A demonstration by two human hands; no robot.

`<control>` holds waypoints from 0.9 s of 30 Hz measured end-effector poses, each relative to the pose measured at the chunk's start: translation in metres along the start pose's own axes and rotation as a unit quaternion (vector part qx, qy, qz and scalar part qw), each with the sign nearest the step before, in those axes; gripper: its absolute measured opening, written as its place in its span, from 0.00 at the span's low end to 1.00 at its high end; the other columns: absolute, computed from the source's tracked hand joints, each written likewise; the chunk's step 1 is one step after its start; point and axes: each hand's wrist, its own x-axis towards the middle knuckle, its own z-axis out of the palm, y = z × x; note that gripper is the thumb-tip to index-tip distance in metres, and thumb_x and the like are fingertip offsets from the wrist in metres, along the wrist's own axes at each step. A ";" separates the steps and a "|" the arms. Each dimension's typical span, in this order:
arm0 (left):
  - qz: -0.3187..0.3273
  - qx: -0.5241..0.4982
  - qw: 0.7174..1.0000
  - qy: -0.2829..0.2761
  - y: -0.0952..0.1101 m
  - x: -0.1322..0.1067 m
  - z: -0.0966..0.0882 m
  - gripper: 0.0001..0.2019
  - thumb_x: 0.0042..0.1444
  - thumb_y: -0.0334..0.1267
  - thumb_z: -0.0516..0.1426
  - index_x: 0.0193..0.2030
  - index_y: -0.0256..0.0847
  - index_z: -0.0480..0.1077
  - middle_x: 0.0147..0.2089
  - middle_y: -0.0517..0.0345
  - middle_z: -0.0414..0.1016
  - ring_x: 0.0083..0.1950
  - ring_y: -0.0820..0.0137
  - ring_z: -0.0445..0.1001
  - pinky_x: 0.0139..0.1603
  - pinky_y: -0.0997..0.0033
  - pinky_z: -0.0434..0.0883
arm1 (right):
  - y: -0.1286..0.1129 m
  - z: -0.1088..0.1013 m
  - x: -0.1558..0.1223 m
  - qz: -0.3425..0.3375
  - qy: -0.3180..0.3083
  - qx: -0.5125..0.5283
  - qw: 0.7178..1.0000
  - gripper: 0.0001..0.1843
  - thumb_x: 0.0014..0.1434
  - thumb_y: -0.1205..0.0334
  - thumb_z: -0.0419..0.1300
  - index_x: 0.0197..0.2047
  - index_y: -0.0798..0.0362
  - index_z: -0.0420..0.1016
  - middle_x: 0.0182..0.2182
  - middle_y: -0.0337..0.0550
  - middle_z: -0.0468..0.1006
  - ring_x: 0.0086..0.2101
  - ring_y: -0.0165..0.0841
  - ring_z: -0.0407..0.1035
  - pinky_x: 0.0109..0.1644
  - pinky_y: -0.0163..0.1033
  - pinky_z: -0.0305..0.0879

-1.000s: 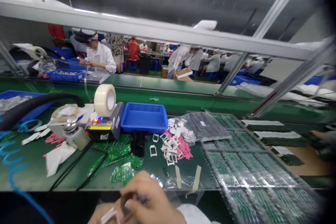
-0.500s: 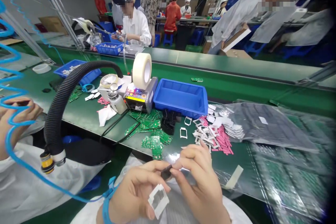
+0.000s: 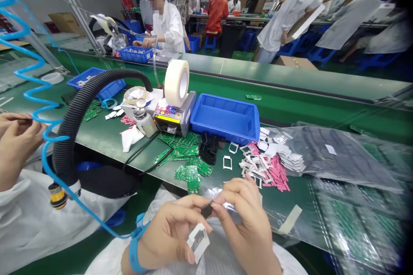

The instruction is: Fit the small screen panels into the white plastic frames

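Note:
My left hand [image 3: 171, 232], with a blue wrist strap [image 3: 137, 245], is closed on a small white plastic frame [image 3: 198, 242], held tilted between thumb and fingers. A small dark flat piece [image 3: 206, 209] sits between the fingertips of both hands. My right hand [image 3: 243, 219] pinches that piece by its right end with thumb and forefinger. Just beyond the hands lie green circuit boards [image 3: 192, 176] and a heap of white frames [image 3: 254, 163] mixed with pink strips [image 3: 279, 172]. Two loose white frames [image 3: 227, 163] lie apart from the heap.
A blue bin [image 3: 226, 116] stands behind the boards, beside a tape dispenser [image 3: 174, 114] and a pump bottle [image 3: 145, 122]. A black hose [image 3: 69, 137] and a coiled blue cord [image 3: 35, 84] hang at left, near a co-worker's hands [image 3: 19, 142]. Bagged boards [image 3: 351, 223] lie right.
The view has shifted slightly. Both hands keep their grip on the dark piece, and the white frame has turned a little in my left hand. The blue cord has swung right.

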 end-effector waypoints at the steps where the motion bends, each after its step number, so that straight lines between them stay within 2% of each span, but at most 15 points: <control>1: 0.004 0.005 1.000 0.000 0.000 0.000 0.000 0.17 0.38 0.48 0.67 0.38 0.49 0.79 0.49 0.49 0.72 0.52 0.59 0.68 0.55 0.58 0.62 | 0.000 0.001 0.000 0.000 0.001 0.001 1.000 0.07 0.60 0.68 0.53 0.30 0.48 0.65 0.27 0.37 0.69 0.34 0.34 0.64 0.54 0.52 0.49; 8: 0.008 0.008 1.000 -0.009 0.000 0.003 -0.002 0.17 0.38 0.46 0.67 0.39 0.50 0.79 0.48 0.50 0.71 0.51 0.61 0.69 0.54 0.60 0.62 | 0.004 0.003 -0.003 0.003 -0.007 0.006 1.000 0.08 0.60 0.69 0.53 0.30 0.49 0.65 0.27 0.37 0.68 0.35 0.34 0.63 0.55 0.51 0.48; 14: -0.030 0.005 0.999 0.008 -0.010 0.003 -0.008 0.18 0.36 0.46 0.68 0.37 0.47 0.79 0.49 0.49 0.69 0.52 0.60 0.67 0.54 0.59 0.62 | 0.010 0.008 -0.003 0.016 -0.040 -0.006 0.999 0.08 0.61 0.68 0.51 0.31 0.49 0.65 0.27 0.35 0.69 0.34 0.33 0.65 0.55 0.50 0.47; 19: -0.104 -0.073 0.988 0.082 -0.016 0.008 -0.011 0.19 0.36 0.50 0.67 0.34 0.40 0.79 0.49 0.48 0.71 0.49 0.60 0.70 0.53 0.60 0.65 | 0.010 0.008 -0.010 0.012 -0.113 0.007 0.994 0.08 0.62 0.69 0.47 0.33 0.50 0.61 0.30 0.38 0.68 0.36 0.33 0.63 0.52 0.49 0.50; 22: -0.104 -0.160 0.972 0.136 -0.016 0.012 -0.024 0.18 0.40 0.48 0.66 0.35 0.36 0.78 0.48 0.47 0.75 0.51 0.59 0.71 0.59 0.59 0.62 | 0.020 0.011 -0.021 0.040 -0.149 0.029 0.988 0.09 0.64 0.67 0.45 0.32 0.51 0.59 0.29 0.38 0.67 0.33 0.32 0.62 0.43 0.42 0.55; 25: -0.075 -0.212 0.959 0.172 -0.014 0.011 -0.040 0.16 0.44 0.45 0.65 0.36 0.35 0.78 0.50 0.48 0.76 0.57 0.58 0.69 0.64 0.59 0.57 | 0.045 0.023 -0.032 0.080 -0.164 -0.087 0.979 0.11 0.63 0.67 0.46 0.29 0.52 0.62 0.27 0.40 0.68 0.30 0.33 0.61 0.35 0.39 0.53; 27: -0.082 -0.236 0.955 0.160 -0.012 0.009 -0.045 0.16 0.45 0.46 0.64 0.36 0.35 0.78 0.50 0.48 0.76 0.58 0.57 0.68 0.65 0.58 0.57 | 0.058 0.029 -0.035 0.083 -0.166 -0.169 0.968 0.12 0.61 0.69 0.49 0.26 0.53 0.65 0.25 0.42 0.68 0.28 0.35 0.60 0.34 0.40 0.52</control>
